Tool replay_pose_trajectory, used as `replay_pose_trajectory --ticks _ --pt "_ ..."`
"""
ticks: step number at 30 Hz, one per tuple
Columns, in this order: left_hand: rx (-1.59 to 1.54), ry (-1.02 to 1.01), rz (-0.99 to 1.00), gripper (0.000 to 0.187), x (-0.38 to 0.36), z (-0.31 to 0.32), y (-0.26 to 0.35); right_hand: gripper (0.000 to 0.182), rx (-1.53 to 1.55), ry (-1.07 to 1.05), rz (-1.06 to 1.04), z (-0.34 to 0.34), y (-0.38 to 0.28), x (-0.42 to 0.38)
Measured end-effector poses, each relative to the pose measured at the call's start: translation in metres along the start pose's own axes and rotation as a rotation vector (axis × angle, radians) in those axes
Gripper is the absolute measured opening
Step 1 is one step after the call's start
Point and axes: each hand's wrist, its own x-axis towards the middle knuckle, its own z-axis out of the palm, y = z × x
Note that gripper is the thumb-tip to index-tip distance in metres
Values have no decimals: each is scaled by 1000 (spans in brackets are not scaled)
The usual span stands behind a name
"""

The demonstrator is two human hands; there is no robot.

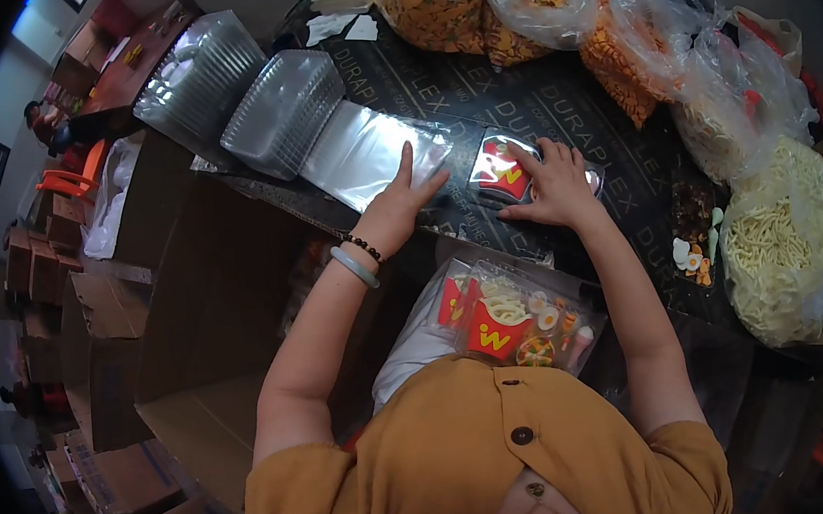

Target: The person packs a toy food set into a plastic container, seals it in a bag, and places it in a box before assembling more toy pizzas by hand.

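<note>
My left hand (400, 208) lies with its fingers spread on the near edge of a stack of clear plastic bags (350, 153). My right hand (556, 185) has its fingers apart over a small clear pack with a red and yellow fries box (500, 169), its fingertips touching the pack. Part of that pack is hidden under the hand. Nearer my body, filled packs (495, 326) with a red fries box, pale sticks and small toy food pieces rest in front of my shirt.
Nested clear trays (281, 110) stand at the back left. Bags of orange pieces (435, 4) line the back of the black table (556, 106). A bag of pale sticks (791, 237) and small loose pieces (694, 257) are at the right. Cardboard boxes (111, 354) fill the left.
</note>
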Motion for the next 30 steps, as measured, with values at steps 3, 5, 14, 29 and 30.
replay_pose_trajectory --ticks 3,5,14,29,30 --pt "-61 388 161 47 -1 10 -18 98 11 24 -24 3 2 0" --pt "-154 463 70 39 2 6 -20 95 44 102 -56 6 4 0" --pt "-180 664 -50 23 3 -6 -33 93 121 127 -238 -14 -24 -7" --pt "-166 706 -37 20 4 7 -50 95 108 70 -319 -23 -40 -14" --pt "-97 652 -42 25 1 1 -44 95 116 67 -327 -24 -41 -15"
